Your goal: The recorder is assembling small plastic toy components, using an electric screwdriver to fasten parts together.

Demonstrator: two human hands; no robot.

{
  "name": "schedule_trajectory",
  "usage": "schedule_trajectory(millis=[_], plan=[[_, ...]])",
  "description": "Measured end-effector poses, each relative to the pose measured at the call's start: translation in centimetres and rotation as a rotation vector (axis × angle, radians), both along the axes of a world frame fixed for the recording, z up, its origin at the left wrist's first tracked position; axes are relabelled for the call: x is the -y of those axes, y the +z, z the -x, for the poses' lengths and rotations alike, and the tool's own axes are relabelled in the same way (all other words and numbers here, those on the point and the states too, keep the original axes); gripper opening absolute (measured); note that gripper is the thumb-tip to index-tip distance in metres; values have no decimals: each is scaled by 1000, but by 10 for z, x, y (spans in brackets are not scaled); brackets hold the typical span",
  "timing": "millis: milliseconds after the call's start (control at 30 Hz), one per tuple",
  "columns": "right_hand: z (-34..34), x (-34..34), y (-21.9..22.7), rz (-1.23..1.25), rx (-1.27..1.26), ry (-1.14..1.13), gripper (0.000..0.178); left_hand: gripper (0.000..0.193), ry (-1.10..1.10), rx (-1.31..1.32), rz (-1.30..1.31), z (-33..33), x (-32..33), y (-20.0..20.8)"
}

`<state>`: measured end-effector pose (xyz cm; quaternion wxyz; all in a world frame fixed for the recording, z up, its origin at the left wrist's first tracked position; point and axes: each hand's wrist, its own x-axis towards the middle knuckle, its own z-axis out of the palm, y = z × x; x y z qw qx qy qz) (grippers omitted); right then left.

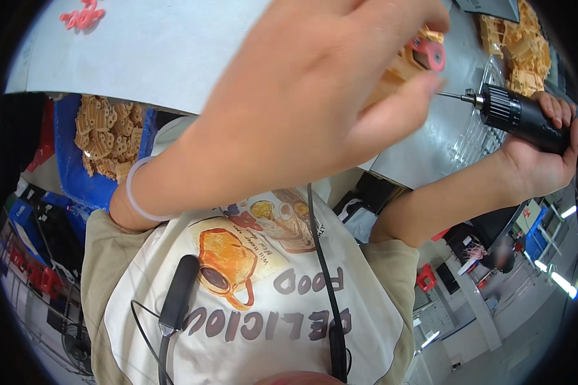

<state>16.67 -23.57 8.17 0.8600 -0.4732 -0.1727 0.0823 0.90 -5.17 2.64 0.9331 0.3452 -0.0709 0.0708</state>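
Note:
My left hand reaches across the middle of the view, large and close, its fingers closed around a tan plastic part. A pink piece with a round eye sits on that part; the palm and fingers hide most of the rest. On the right, my right hand is wrapped around a black electric screwdriver. The screwdriver lies nearly level, its thin bit pointing left at the held part, close to my left thumb. Whether the bit touches the part, I cannot tell.
Several loose pink pieces lie on the pale worktable at the far left. A blue bin of tan parts stands below its near edge. More tan parts are heaped at the far right, near clear plastic trays.

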Motion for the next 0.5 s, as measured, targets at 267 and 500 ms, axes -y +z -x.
schedule_trajectory(millis=[267,500], plan=[[5,0,4,-33,4,23,21,47,-25,21,-24,35,-16,4],[7,-3,2,-32,4,41,25,48,-20,36,-56,32,-15,4]])
